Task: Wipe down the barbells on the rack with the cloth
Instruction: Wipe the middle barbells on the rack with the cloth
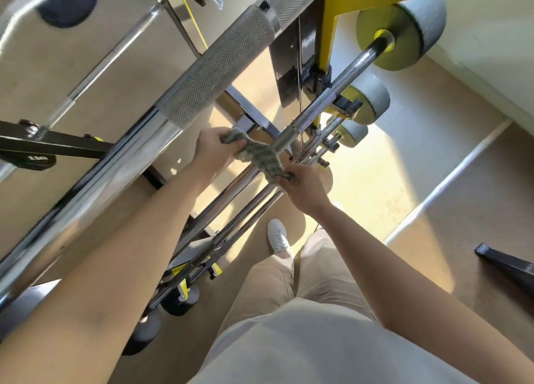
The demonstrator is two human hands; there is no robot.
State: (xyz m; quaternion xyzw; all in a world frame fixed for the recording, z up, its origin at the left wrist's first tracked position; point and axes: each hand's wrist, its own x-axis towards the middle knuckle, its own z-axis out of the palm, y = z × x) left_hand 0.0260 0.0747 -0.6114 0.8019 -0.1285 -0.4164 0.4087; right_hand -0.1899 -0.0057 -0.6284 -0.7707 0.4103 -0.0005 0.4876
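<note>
A grey-green cloth point(258, 155) is draped over a chrome barbell point(312, 110) on the rack, at the end of its knurled section. My left hand point(212, 149) grips one end of the cloth on the far side of the bar. My right hand point(303, 188) pinches the other end on the near side. Above, close to the camera, a thick barbell point(202, 77) with knurled grip runs diagonally. Lower barbells point(245, 213) lie stacked under the cloth.
Yellow-faced grey weight plates point(404, 28) cap the bars at the upper right, on the black and yellow rack upright point(291, 65). A black rack arm point(52, 143) juts in at left. My white shoe point(278, 237) stands on the beige floor. A black foot point(505, 265) is at right.
</note>
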